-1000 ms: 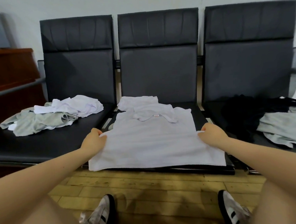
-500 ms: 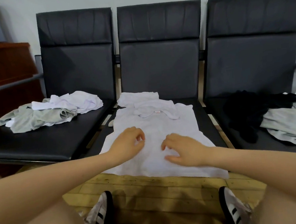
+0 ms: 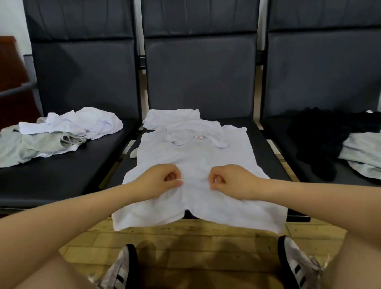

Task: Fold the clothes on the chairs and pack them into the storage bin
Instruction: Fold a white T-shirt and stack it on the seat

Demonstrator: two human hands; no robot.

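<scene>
Middle chair seat (image 3: pixel 263 139): white shirt (image 3: pixel 195 157) lengthwise, collar away

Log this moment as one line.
step: folding | left hand: pinches white shirt | right hand: pinches shirt | place: middle chair

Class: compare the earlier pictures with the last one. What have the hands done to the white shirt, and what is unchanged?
Both hands left the shirt's side edges and moved inward. The left hand and right hand now pinch the white shirt near its middle, bunching it. The clothes piles on the side chairs stayed put.
</scene>
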